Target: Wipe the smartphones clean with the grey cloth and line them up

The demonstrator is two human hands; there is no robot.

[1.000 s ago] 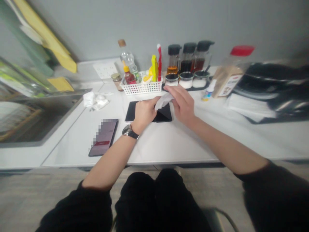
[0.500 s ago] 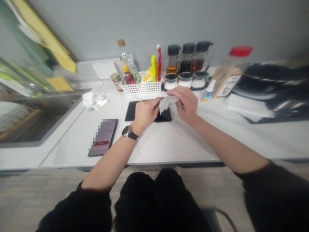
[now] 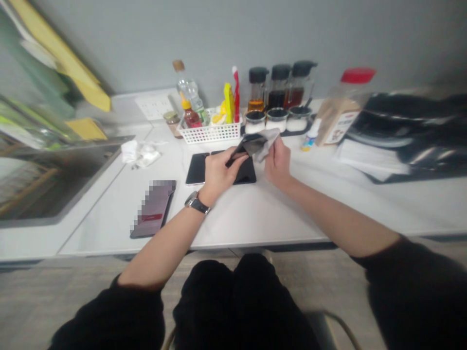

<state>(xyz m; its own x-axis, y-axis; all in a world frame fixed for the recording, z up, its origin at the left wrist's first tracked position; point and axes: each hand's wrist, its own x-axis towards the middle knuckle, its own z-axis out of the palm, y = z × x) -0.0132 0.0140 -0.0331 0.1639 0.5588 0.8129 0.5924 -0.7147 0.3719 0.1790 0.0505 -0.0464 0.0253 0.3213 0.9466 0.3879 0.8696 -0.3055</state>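
Observation:
My left hand (image 3: 223, 170), with a watch (image 3: 197, 201) on its wrist, is closed on the near left edge of a dark, glossy phone (image 3: 251, 142), held tilted above the counter. A pale tissue (image 3: 269, 145) lies against the held phone's right end. Gripping that tissue is my right hand (image 3: 279, 164), its fingers partly hidden by it. Under and beside my left hand, a black phone (image 3: 196, 168) and another dark flat device (image 3: 247, 173) lie face up, partly covered by the hand.
A phone (image 3: 155, 209) with a lit screen lies nearer the front edge. Crumpled tissues (image 3: 140, 154) sit by the sink (image 3: 69, 194). Behind are a white basket (image 3: 211, 134) of bottles, several condiment containers (image 3: 275, 116), a red-lidded jar (image 3: 339, 114), and white papers (image 3: 372, 160).
The tissue has shifted up and right with my right hand. More of the held phone's dark surface shows now, tilted upward. The whole view has moved slightly.

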